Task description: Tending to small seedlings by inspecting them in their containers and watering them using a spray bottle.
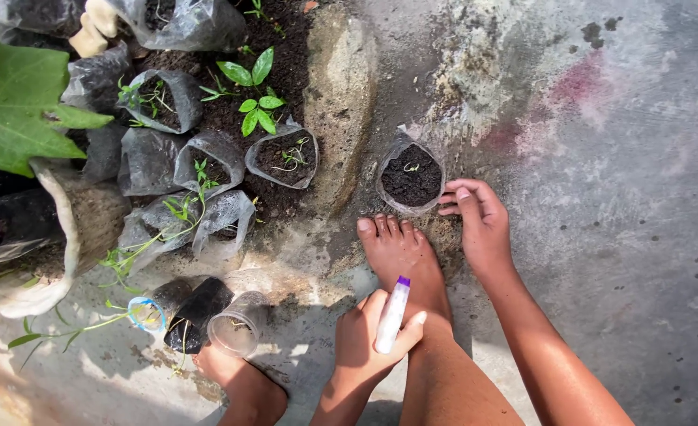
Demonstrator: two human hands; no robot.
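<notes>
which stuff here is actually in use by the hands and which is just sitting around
In hand:
- right hand touching the soil-filled seedling bag
- left hand holding the white tube with purple cap

Lying about:
- other seedling bags on the soil bed
- tipped plastic cups
- large green leaf

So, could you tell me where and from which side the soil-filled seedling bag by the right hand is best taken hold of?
Probably low around its soil-packed body, from the right, where the right hand already touches it. The seedling bag stands upright on the concrete; its thin plastic rim is crumpled and would likely fold if pinched. The tiny sprout makes coming from above risky.
</notes>
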